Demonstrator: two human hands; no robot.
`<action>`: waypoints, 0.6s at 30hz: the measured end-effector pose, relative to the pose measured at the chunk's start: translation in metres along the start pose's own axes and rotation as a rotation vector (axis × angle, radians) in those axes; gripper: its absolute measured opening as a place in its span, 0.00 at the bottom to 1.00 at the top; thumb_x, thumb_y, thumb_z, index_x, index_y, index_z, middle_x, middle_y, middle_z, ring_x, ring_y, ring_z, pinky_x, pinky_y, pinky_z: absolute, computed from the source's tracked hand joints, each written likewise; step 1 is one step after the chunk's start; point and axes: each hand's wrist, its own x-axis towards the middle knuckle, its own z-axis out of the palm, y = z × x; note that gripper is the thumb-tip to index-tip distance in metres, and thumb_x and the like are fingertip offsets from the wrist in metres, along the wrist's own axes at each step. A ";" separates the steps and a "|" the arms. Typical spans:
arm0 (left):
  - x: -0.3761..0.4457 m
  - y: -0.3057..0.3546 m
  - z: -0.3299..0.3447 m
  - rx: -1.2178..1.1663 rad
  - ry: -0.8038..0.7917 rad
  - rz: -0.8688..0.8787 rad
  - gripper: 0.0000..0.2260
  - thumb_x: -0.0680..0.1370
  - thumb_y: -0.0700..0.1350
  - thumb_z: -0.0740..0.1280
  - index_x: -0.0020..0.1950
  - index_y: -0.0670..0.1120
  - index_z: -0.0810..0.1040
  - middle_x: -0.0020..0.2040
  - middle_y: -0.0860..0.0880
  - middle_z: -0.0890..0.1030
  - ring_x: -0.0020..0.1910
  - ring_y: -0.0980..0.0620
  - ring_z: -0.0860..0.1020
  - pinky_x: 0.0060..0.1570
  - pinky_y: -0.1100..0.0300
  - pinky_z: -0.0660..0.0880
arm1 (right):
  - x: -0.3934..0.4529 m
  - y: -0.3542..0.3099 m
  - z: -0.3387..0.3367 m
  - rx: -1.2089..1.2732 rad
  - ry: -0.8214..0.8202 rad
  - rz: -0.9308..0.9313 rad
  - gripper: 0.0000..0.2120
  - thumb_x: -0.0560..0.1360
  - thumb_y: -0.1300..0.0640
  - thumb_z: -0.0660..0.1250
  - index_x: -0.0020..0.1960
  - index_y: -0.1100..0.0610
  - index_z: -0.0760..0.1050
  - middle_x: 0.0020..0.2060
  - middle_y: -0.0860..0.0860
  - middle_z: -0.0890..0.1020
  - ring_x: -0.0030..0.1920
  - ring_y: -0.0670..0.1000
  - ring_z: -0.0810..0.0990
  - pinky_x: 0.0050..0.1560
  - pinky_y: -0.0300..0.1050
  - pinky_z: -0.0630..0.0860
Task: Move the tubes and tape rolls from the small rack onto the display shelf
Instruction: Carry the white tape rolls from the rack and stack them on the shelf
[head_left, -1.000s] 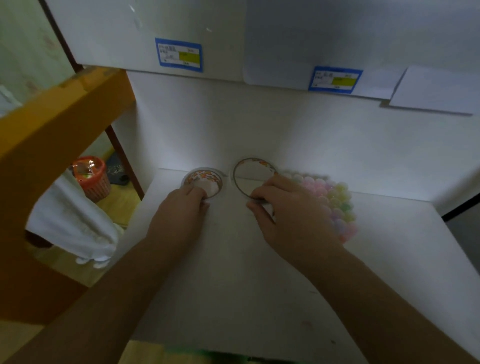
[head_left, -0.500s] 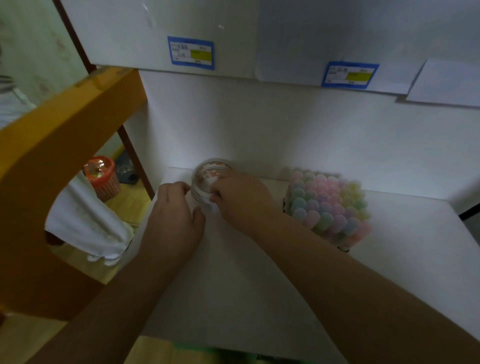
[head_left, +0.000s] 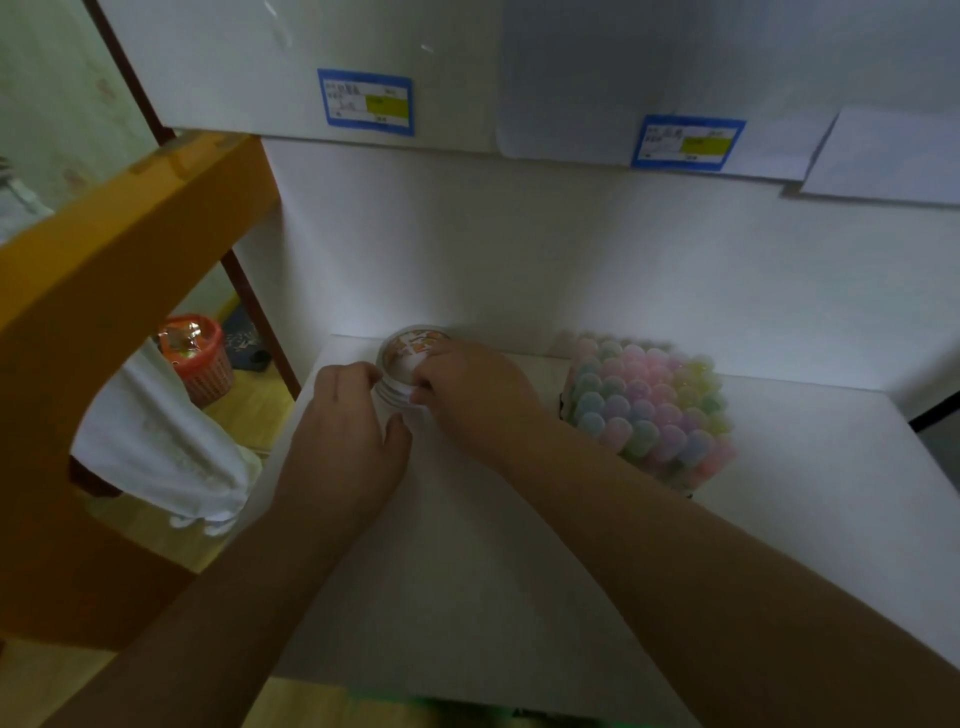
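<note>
Display shelf (head_left: 519, 545): white, flat surface with a white back wall; it fills the middle and right of the view.

Tape rolls (head_left: 408, 358): a small stack with a white and orange patterned top face, standing on the shelf at its far left corner, close to the back wall. The number of rolls in the stack cannot be told.

Left hand (head_left: 345, 431): on the shelf just left of and nearer than the stack, fingers (head_left: 358, 371) curled against the stack's left side, thumb near its lower edge. It appears to grip the stack.

Right hand (head_left: 478, 395): reaches in from the right, its forearm crossing the shelf diagonally; fingers bent over the right edge and top of the stack, pinching it.

Tubes (head_left: 647, 410): a tight bundle with rounded pastel caps in pink, blue, green and yellow, standing on the shelf to the right of the tape rolls, just beside the right wrist and near the back wall.

Price labels (head_left: 366, 101): two, blue-bordered with yellow patches, on the white panel above the shelf; print illegible.

Orange frame (head_left: 104, 249): wooden, at left.

Orange basket (head_left: 197, 358): on the floor, far left, beyond the frame.

White cloth (head_left: 156, 452): hanging, nearer than the basket.
</note>
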 end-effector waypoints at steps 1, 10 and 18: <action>0.000 0.001 0.000 -0.001 0.000 0.001 0.18 0.73 0.39 0.71 0.61 0.40 0.72 0.55 0.43 0.72 0.45 0.47 0.75 0.44 0.57 0.70 | 0.001 0.001 -0.001 0.000 -0.008 -0.003 0.10 0.78 0.49 0.65 0.51 0.53 0.81 0.53 0.51 0.80 0.53 0.55 0.79 0.48 0.48 0.74; 0.003 0.004 0.000 0.017 -0.009 0.016 0.18 0.74 0.41 0.71 0.61 0.41 0.71 0.55 0.44 0.72 0.45 0.48 0.75 0.42 0.57 0.70 | 0.002 0.000 -0.003 -0.009 -0.060 -0.013 0.10 0.79 0.49 0.62 0.50 0.53 0.80 0.48 0.50 0.81 0.50 0.54 0.80 0.42 0.43 0.67; 0.003 0.009 -0.002 0.006 -0.012 0.025 0.18 0.74 0.42 0.70 0.62 0.41 0.71 0.55 0.44 0.72 0.46 0.47 0.76 0.44 0.57 0.71 | -0.001 -0.002 -0.012 -0.079 -0.068 -0.088 0.11 0.80 0.50 0.63 0.55 0.55 0.79 0.54 0.52 0.79 0.56 0.56 0.78 0.47 0.47 0.71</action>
